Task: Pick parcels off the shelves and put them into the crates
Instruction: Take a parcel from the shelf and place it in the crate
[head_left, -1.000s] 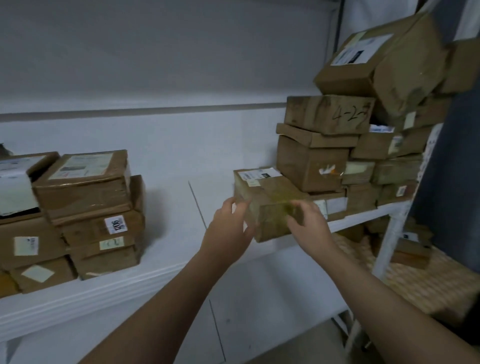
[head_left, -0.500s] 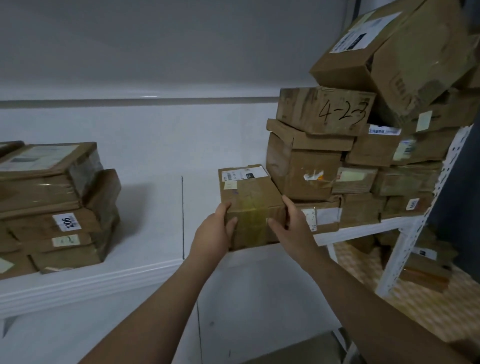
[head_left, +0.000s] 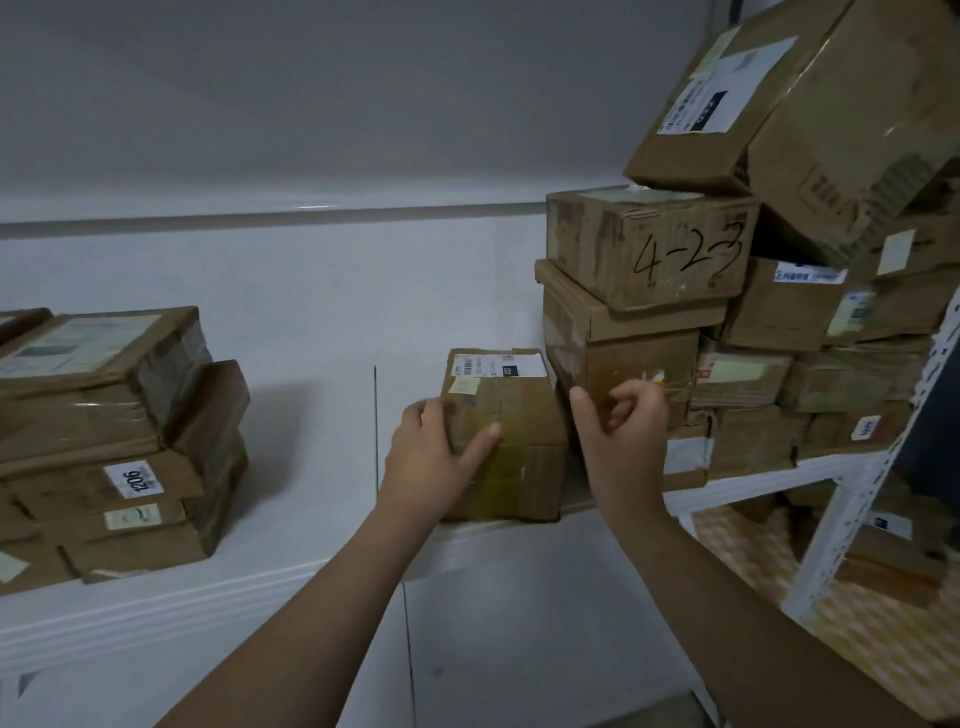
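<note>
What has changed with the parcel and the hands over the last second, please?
The right hand let go of the small parcel and drew off rightward, empty. The parcel, earlier tilted over the edge, now sits flat on the shelf. The left hand still holds it; the stack beside it is unchanged.

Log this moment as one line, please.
taped parcel: on shelf | left hand: holds it | right hand: curled, empty

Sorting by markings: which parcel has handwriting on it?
The box marked 4-23 in black pen, on the right-hand stack; no other shows handwriting.
</note>
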